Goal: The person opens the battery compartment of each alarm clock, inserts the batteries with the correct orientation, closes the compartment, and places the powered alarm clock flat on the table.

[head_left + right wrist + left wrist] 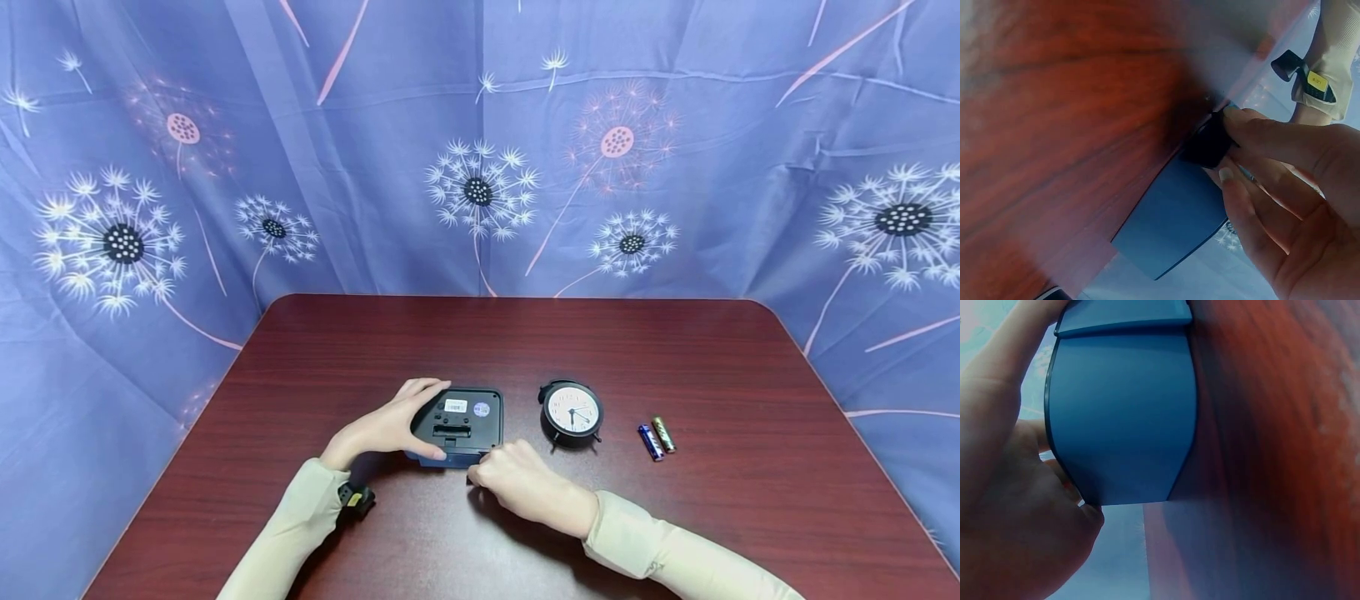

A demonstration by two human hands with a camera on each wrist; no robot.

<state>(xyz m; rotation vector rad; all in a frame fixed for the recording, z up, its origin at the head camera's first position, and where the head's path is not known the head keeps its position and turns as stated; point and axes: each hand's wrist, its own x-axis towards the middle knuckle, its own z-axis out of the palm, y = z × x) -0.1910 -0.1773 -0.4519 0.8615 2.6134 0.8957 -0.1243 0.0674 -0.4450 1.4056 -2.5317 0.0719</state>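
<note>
A blue box-shaped clock lies with its black back up, showing labels, small knobs and a dark recessed slot. My left hand grips its left end, with the thumb along the near side and the fingers at the far side. In the left wrist view, the clock's smooth blue side stands beside the palm. At the clock's near right corner, my right hand pinches a small flat black piece between thumb and fingers. Whether that piece touches the clock, I cannot tell.
A round black alarm clock with a white face stands to the right. Farther right lie a blue battery and a green-gold battery, side by side. A blue dandelion-print cloth hangs behind the dark red wooden table.
</note>
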